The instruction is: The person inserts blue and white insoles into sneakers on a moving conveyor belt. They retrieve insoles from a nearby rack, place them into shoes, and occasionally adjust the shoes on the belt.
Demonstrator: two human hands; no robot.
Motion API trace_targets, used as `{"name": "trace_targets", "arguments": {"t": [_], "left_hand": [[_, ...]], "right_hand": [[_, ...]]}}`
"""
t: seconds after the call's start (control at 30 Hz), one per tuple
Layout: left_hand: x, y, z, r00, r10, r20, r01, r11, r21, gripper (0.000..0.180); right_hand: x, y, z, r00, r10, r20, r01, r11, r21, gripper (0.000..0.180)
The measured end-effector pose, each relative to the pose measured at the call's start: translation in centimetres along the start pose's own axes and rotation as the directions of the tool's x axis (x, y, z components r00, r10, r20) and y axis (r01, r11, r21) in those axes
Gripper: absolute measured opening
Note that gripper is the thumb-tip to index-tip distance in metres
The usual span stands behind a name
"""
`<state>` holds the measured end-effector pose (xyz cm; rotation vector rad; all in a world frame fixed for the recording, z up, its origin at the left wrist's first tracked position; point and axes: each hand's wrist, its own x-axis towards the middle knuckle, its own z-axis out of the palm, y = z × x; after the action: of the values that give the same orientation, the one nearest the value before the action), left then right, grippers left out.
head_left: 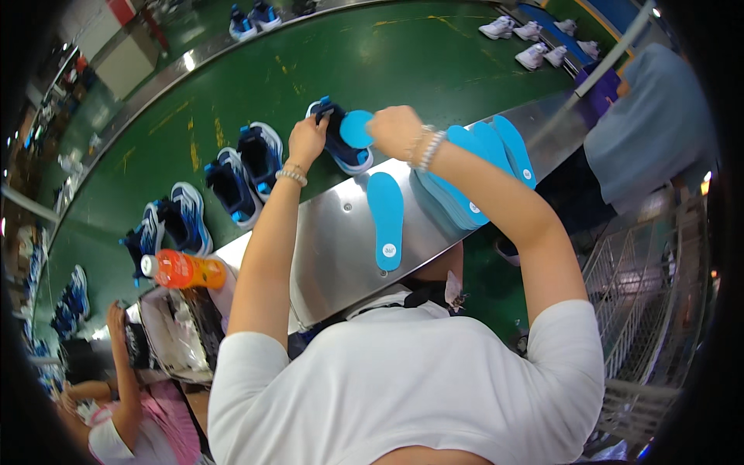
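Passage is allowed over the metal bench point(329, 252) left of the lone insole point(385, 221); rightward it is blocked by stacked insoles point(447, 203).

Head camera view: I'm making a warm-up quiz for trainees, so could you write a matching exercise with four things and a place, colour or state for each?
Column one
1. Left hand
2. Right hand
3. Bottle
4. White shoes

Column two
A. Orange
B. Holding a light blue insole
C. Near the top right of the picture
D. Touching a dark blue shoe

Right pairs: 1-D, 2-B, 3-A, 4-C
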<state>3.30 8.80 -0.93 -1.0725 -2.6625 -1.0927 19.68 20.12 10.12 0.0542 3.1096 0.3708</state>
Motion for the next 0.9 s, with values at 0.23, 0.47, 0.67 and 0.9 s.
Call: {"name": "trace_targets", "arguments": {"t": [0.23,0.47,0.67,0.9], "left_hand": [[1.2,-0.6,0.5,0.999,0.034,-0.014,-0.033,0.993,0.115,0.045],[1.0,-1.0,0.5,0.999,-0.053,0.008,0.052,0.994,0.099,0.041],[0.2,-2.0,0.8,0.996,0.001,0.087,0.004,0.998,-0.055,0.032],[0.0,-3.4,0.0,0.988,-0.036,0.151,0.053,0.993,-0.107,0.032]], "right_hand": [[2.6,-3.2,-1.2,0.979,-0.200,-0.051,0.194,0.975,-0.104,0.011],[4.8,-3.4,0.6,0.970,-0.240,-0.035,0.233,0.962,-0.143,0.015],[9.7,-6.3,7.4,0.971,0.235,0.043,-0.237,0.930,0.280,0.020],[13.1,-6.5,10.4,0.929,0.338,0.151,-0.355,0.698,0.622,0.028]]}}
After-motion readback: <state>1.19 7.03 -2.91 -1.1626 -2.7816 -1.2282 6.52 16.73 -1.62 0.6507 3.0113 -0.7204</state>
